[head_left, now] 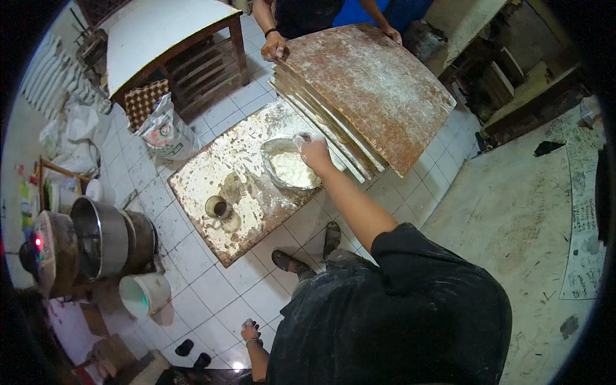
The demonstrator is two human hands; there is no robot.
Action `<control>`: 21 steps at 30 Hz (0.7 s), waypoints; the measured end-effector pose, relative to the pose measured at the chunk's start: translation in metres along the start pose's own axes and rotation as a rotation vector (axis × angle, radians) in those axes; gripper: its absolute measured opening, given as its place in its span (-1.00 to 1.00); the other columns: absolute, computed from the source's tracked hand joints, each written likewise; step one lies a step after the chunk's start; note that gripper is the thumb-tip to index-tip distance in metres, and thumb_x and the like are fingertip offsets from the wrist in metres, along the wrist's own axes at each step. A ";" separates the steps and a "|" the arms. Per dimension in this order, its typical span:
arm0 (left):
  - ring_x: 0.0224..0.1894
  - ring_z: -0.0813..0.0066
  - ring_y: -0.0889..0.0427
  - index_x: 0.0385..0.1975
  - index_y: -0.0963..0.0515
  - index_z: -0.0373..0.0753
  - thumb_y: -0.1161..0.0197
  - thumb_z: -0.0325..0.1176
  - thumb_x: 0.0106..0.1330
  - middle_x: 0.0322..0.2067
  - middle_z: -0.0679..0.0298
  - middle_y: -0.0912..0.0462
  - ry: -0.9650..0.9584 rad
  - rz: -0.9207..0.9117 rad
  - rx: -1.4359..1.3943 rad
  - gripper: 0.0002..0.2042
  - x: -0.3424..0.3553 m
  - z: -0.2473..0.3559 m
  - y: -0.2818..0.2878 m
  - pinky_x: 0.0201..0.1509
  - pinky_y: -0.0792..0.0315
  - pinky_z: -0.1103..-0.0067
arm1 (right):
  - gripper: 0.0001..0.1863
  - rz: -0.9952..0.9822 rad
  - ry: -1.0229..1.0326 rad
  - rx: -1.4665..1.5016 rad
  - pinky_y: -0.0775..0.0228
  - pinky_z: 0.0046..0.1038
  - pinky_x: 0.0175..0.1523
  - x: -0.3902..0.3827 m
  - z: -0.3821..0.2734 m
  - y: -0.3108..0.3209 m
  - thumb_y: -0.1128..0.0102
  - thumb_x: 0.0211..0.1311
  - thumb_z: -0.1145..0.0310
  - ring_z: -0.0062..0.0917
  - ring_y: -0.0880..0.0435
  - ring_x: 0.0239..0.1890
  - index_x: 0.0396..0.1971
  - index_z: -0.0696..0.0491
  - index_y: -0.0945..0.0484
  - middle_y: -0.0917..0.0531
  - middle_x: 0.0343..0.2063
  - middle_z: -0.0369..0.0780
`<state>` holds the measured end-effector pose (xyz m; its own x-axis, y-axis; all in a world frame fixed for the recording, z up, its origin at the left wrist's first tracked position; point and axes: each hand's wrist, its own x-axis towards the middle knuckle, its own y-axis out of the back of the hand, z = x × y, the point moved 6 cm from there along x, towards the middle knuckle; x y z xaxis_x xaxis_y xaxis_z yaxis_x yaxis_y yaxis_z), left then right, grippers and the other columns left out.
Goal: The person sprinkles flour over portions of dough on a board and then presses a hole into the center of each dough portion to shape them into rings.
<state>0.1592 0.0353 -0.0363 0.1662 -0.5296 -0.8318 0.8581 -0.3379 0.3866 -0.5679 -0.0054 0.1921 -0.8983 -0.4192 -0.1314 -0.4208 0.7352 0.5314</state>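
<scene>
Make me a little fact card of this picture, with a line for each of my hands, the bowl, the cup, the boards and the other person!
Right hand: at the bowl, by its right rim; grip unclear
Left hand: low, away from the table
Bowl: on the table, with white powder inside
Cup: on the table, left of the bowl
Boards: stacked
Other person: hands at the top board

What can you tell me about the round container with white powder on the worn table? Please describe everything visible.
The container is round, grey and open-topped, possibly metal, with a thin rim. Pale, uneven powder lies inside. It sits upright on the worn table, near the front edge. The right hand is at its right-hand rim; whether it grips there is unclear.
</scene>
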 end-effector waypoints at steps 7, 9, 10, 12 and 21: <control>-0.42 0.41 -0.64 -0.16 -0.53 -0.25 -0.16 -0.23 0.29 -0.35 0.21 -0.65 -0.126 -0.210 0.046 -0.75 0.012 0.025 -0.043 -0.56 -0.34 0.53 | -0.48 0.007 0.196 0.031 -0.41 -0.23 0.13 -0.055 -0.065 0.007 -0.22 0.06 0.24 -0.09 -0.58 -0.03 0.05 0.14 -0.47 -0.60 -0.16 0.14; -0.42 0.42 -0.63 -0.17 -0.55 -0.29 -0.17 -0.29 0.28 -0.37 0.21 -0.64 -0.296 -0.313 0.161 -0.77 0.020 0.037 -0.064 -0.50 -0.40 0.55 | -0.77 0.226 0.116 0.131 -0.42 -0.25 -0.08 -0.061 -0.054 0.000 -0.20 0.12 0.33 -0.19 -0.58 -0.22 -0.25 0.12 -0.53 -0.59 -0.28 -0.03; -0.39 0.42 -0.63 -0.17 -0.55 -0.31 -0.17 -0.33 0.27 -0.38 0.20 -0.64 -0.412 -0.362 0.270 -0.77 0.025 0.042 -0.074 -0.44 -0.46 0.55 | -0.73 0.039 0.126 -0.029 -0.42 -0.23 -0.06 -0.056 -0.048 -0.017 -0.15 0.15 0.32 -0.18 -0.58 -0.21 -0.17 0.11 -0.54 -0.59 -0.26 -0.02; -0.21 0.39 -0.66 -0.17 -0.56 -0.38 -0.28 -0.22 0.26 -0.26 0.08 -0.66 -0.389 -0.522 0.296 -0.67 0.030 0.070 -0.122 -0.21 -0.57 0.47 | -0.63 -0.278 0.206 -0.348 -0.44 -0.21 -0.02 -0.051 -0.026 -0.019 -0.05 0.21 0.30 -0.15 -0.58 -0.19 -0.01 0.10 -0.55 -0.60 -0.22 0.00; 0.14 0.21 -0.51 0.15 -0.35 -0.44 -0.29 -0.22 0.31 0.09 0.00 -0.51 -1.251 -0.944 0.570 -0.47 -0.319 0.327 -0.431 0.23 -0.37 0.41 | -0.54 -0.293 0.669 -0.561 -0.41 -0.17 0.09 0.072 -0.037 0.183 -0.24 0.11 0.14 -0.16 -0.58 0.00 0.04 -0.09 -0.57 -0.63 -0.04 -0.11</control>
<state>-0.4228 0.0958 0.1925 -0.9792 -0.1471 -0.1398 0.1021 -0.9525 0.2871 -0.7047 0.0790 0.3110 -0.4315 -0.8972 0.0935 -0.3406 0.2580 0.9041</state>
